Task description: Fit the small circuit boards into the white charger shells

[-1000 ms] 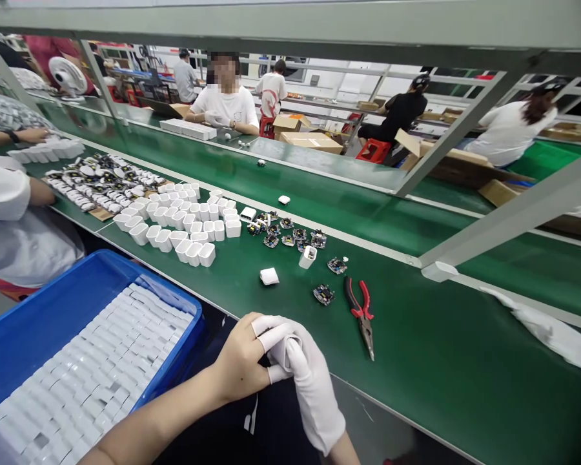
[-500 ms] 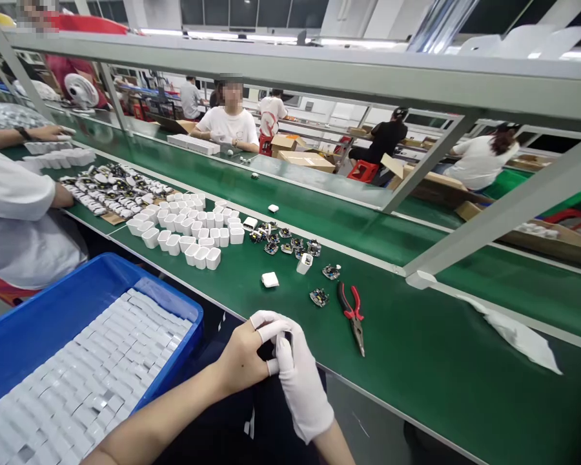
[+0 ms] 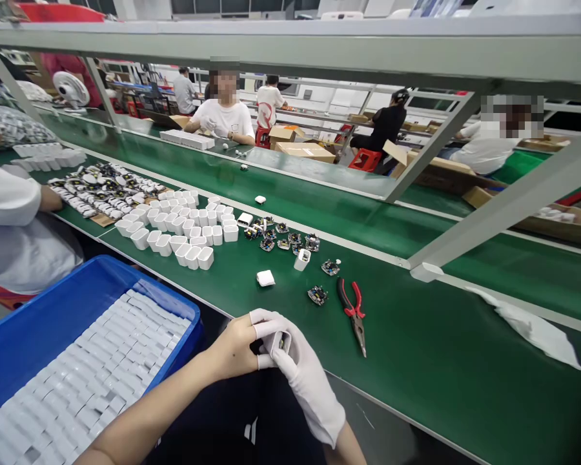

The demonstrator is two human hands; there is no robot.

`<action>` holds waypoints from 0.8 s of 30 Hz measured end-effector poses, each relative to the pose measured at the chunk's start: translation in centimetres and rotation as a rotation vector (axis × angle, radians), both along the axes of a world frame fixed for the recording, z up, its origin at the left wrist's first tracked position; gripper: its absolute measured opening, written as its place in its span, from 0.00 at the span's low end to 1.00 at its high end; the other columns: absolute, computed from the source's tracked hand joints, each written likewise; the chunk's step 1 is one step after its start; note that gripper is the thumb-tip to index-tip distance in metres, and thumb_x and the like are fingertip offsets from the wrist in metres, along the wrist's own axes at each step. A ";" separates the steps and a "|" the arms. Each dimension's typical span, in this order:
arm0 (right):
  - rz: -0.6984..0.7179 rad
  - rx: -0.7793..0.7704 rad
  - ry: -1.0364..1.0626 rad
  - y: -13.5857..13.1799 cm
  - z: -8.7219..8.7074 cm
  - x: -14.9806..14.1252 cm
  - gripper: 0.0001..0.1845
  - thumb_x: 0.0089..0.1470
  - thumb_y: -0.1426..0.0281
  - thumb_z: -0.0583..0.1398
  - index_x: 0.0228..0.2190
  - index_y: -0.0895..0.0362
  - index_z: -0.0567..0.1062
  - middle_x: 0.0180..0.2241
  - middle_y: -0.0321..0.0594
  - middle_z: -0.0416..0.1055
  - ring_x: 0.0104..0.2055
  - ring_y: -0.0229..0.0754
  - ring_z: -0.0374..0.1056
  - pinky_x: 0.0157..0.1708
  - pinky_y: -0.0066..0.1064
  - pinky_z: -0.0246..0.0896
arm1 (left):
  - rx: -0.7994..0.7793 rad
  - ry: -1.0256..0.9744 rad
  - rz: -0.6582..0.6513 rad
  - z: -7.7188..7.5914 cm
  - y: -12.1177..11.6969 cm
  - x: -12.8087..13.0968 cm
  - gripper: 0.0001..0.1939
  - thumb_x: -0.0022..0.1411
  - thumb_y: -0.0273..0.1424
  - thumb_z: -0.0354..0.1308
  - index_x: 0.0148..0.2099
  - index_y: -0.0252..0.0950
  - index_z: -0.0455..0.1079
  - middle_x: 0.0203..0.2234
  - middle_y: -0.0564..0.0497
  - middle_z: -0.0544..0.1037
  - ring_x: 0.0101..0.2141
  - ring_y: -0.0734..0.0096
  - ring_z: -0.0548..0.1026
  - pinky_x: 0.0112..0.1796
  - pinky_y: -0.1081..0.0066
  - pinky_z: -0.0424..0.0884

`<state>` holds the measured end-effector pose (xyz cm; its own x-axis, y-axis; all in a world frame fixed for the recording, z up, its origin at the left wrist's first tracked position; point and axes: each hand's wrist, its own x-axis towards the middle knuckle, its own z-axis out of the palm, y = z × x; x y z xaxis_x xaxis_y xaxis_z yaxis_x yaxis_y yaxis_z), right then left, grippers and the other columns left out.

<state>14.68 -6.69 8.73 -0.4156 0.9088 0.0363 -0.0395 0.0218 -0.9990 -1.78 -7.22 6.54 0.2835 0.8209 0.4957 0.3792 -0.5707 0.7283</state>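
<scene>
Over the bench's near edge, my left hand [image 3: 237,347], with white finger covers, and my gloved right hand [image 3: 307,371] grip one white plastic charger housing [image 3: 281,341] between them. Its open end is turned up toward me, and a circuit board shows inside. Fingers hide most of its sides. Beyond them a white cap-like part [image 3: 266,278] lies on the green bench, near a loose circuit board [image 3: 317,295]. A housing with a board in it [image 3: 302,259] stands farther back. Red-and-black long-nose pliers [image 3: 353,316] lie to the right.
Rows of open white housings [image 3: 192,256] stand at left, beside a pile of assemblies [image 3: 111,184]. A blue bin [image 3: 101,265] packed with white pieces is at lower left. A co-worker's sleeve [image 3: 10,194] is beyond it. A slanted metal post [image 3: 489,200] and a white cloth-like piece [image 3: 532,326] are right.
The housing between my hands has become visible, its open end with the board now facing me. My right thumb has shifted lower. My view has moved slightly.
</scene>
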 end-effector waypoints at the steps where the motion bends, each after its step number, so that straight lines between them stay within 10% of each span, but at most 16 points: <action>1: -0.011 -0.002 -0.004 0.0 0.2 -0.1 0.24 0.54 0.61 0.64 0.52 0.55 0.72 0.54 0.50 0.71 0.54 0.52 0.70 0.55 0.47 0.64 | 0.017 0.016 -0.013 0.0 0.1 0.0 0.26 0.56 0.27 0.65 0.57 0.43 0.69 0.48 0.45 0.75 0.45 0.65 0.76 0.45 0.68 0.75; 6: -0.074 0.011 -0.116 0.1 0.2 0.1 0.20 0.56 0.61 0.62 0.48 0.56 0.74 0.45 0.49 0.76 0.42 0.48 0.74 0.46 0.43 0.70 | 0.022 -0.003 -0.027 -0.2 0.1 0.9 0.25 0.56 0.25 0.64 0.56 0.42 0.69 0.48 0.45 0.74 0.46 0.64 0.75 0.46 0.68 0.74; 12: -0.031 -0.206 0.145 0.5 -1.4 0.6 0.28 0.53 0.57 0.64 0.53 0.54 0.69 0.53 0.49 0.72 0.54 0.52 0.70 0.55 0.46 0.64 | -0.199 -0.307 0.135 -0.8 -0.3 2.2 0.25 0.52 0.25 0.66 0.53 0.39 0.69 0.49 0.43 0.70 0.50 0.58 0.72 0.51 0.60 0.72; 18: -0.179 -0.239 0.117 0.2 -1.1 0.7 0.33 0.49 0.57 0.68 0.53 0.54 0.65 0.49 0.49 0.75 0.49 0.49 0.73 0.51 0.42 0.69 | -0.483 -0.630 -0.157 -0.6 -0.6 1.7 0.31 0.59 0.33 0.63 0.63 0.41 0.61 0.61 0.41 0.64 0.61 0.51 0.63 0.61 0.54 0.59; 24: -0.157 -0.105 -0.029 -0.1 -1.3 1.0 0.29 0.52 0.61 0.65 0.53 0.56 0.65 0.49 0.49 0.74 0.50 0.49 0.72 0.52 0.44 0.68 | -0.529 -0.355 0.041 1.2 0.0 1.0 0.22 0.61 0.30 0.62 0.57 0.41 0.69 0.53 0.44 0.72 0.51 0.57 0.73 0.54 0.58 0.69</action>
<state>15.72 -6.80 7.44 -0.2683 0.9606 -0.0722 -0.0147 -0.0790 -0.9968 -0.80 -7.24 7.78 0.1400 0.9870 0.0789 0.0769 -0.0902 0.9929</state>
